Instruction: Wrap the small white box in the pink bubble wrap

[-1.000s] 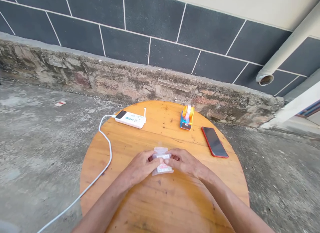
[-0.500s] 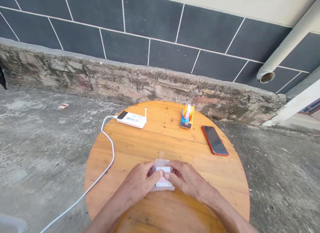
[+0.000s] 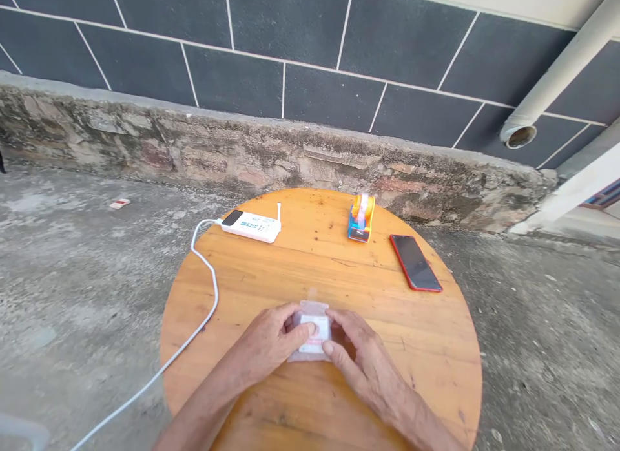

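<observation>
A small clear plastic pouch (image 3: 310, 323) with a white and pink item inside lies on the round wooden table (image 3: 378, 386). My left hand (image 3: 269, 342) grips its left side, fingers curled over the edge. My right hand (image 3: 355, 352) presses on its right side with thumb and fingers closed on it. Both forearms come in from the bottom of the view.
At the table's far side lie a white power bank (image 3: 250, 225) with a white cable (image 3: 203, 309) running off the left edge, an orange and blue tape dispenser (image 3: 361, 218), and a red-cased phone (image 3: 415, 262). Concrete floor, a rough stone ledge, dark tiled wall and a drainpipe (image 3: 518, 133) surround it.
The pouch and both hands have come a little nearer to me on the table. My right hand has turned so its thumb lies along the pouch's lower right edge.
</observation>
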Available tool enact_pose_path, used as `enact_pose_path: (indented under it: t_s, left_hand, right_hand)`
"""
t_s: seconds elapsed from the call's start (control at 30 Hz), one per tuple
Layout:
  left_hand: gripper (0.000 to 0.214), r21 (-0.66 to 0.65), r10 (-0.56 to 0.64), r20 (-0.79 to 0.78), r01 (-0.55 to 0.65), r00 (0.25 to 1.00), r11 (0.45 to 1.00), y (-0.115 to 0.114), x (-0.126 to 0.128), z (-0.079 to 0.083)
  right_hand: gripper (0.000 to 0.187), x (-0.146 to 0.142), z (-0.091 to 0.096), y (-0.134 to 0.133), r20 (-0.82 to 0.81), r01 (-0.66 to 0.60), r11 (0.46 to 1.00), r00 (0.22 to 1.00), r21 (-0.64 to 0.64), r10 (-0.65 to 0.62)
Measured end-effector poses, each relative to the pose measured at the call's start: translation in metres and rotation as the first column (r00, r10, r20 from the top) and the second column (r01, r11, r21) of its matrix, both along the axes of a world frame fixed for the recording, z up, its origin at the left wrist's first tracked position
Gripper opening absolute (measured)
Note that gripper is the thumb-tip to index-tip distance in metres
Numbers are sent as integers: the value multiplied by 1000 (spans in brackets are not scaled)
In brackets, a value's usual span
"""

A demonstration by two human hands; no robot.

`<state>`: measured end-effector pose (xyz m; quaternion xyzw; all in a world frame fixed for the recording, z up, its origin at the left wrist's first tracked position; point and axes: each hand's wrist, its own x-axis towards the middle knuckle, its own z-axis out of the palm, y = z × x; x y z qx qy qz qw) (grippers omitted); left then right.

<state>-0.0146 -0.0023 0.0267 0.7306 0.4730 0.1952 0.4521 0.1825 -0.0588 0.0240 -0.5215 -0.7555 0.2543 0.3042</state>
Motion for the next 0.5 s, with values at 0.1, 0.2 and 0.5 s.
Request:
enact_pose_path:
  t_s: [0.1, 0.2, 0.5]
  left_hand:
    - [22, 0, -8, 8, 8, 1000, 1000, 0, 1, 3]
    - [23, 9, -8, -5, 8, 1000, 1000, -2, 2, 6]
    - [31, 47, 262, 31, -263, 965, 964, -20, 6, -1]
  right_hand:
    - [43, -3, -3, -3, 22, 8, 999, 1000, 51, -9]
    - [44, -4, -6, -4, 60, 11, 997, 998, 79, -16]
    - [41, 1, 11, 4, 181, 7, 1000, 983, 23, -12]
